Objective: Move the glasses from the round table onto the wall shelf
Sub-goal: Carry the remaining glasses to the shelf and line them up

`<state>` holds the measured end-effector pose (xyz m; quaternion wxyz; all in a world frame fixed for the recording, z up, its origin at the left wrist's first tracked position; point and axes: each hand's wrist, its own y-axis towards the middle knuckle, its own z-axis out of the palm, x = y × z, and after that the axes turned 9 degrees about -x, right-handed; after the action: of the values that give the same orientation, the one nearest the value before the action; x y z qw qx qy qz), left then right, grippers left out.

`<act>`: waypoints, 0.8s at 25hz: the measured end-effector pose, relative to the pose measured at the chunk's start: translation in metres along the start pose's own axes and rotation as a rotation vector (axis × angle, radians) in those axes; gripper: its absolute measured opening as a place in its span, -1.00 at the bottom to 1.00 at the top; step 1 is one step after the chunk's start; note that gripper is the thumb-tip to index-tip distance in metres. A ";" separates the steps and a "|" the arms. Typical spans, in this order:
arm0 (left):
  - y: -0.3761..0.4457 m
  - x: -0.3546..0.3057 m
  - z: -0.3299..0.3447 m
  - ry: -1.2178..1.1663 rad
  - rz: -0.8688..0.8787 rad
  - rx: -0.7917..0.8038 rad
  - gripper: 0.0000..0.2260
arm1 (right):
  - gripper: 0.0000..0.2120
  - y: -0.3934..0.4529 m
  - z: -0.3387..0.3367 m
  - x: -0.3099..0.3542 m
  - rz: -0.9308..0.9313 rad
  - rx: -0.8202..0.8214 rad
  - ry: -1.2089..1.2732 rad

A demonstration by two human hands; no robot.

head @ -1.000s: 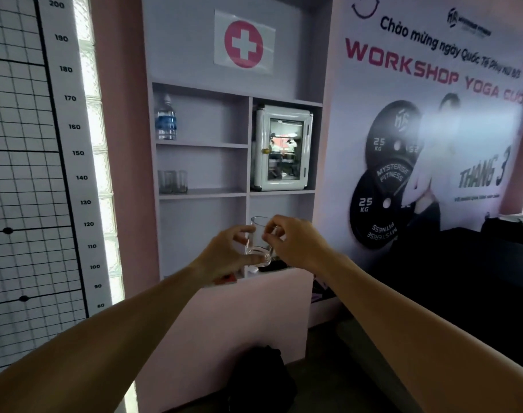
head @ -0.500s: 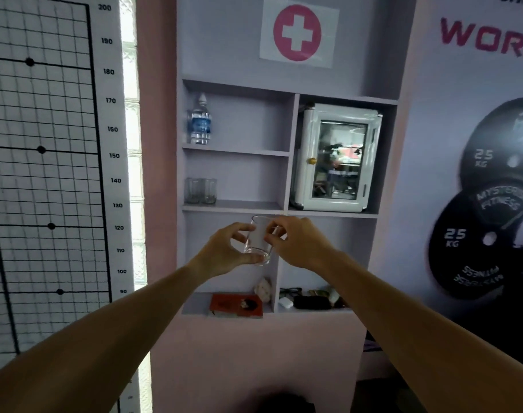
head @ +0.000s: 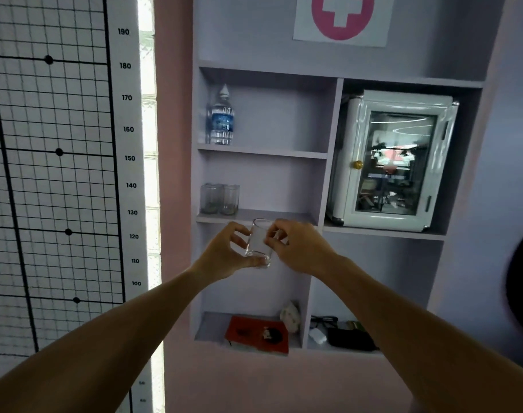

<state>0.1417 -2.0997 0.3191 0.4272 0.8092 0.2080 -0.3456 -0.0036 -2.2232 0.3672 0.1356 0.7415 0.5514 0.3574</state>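
Observation:
A small clear glass (head: pixel 259 242) is held upright between both hands, just below the front edge of the middle left shelf (head: pixel 272 216) of the wall unit. My left hand (head: pixel 224 255) grips its left side and base. My right hand (head: pixel 299 248) pinches its right side near the rim. Two more clear glasses (head: pixel 220 199) stand side by side at the left end of that same shelf. The round table is out of view.
A water bottle (head: pixel 220 120) stands on the shelf above. A white glass-door cabinet (head: pixel 394 162) fills the right compartment. The bottom shelves hold a red book (head: pixel 258 335), a white packet and dark items. A height chart (head: pixel 57 174) covers the left wall.
The view has closed in on the wall shelf, which now looks much larger. Both hands have kept hold of the glass and it now sits just under the middle shelf edge.

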 end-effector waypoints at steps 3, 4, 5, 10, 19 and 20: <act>0.055 0.030 0.004 0.030 0.001 -0.013 -0.34 | -0.86 0.048 0.021 -0.014 0.000 -0.014 -0.014; 0.074 0.039 0.005 0.045 0.005 -0.021 -0.42 | -0.86 0.065 0.026 -0.017 0.007 -0.024 -0.019; 0.092 0.047 0.006 0.058 0.020 -0.027 -0.48 | -0.87 0.081 0.030 -0.021 0.015 -0.030 -0.022; 0.156 0.077 0.013 0.132 0.089 -0.048 -0.61 | -0.88 0.144 0.056 -0.036 0.069 -0.061 -0.055; 0.211 0.117 0.030 0.140 0.032 -0.042 -0.68 | -0.87 0.205 0.098 -0.068 0.089 -0.047 -0.090; 0.214 0.120 0.032 0.143 0.027 -0.048 -0.68 | -0.87 0.209 0.100 -0.072 0.087 -0.041 -0.086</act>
<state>0.3453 -2.2383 0.3355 0.4350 0.8242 0.2352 -0.2760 0.2056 -2.3437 0.3935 0.1585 0.7766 0.5048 0.3419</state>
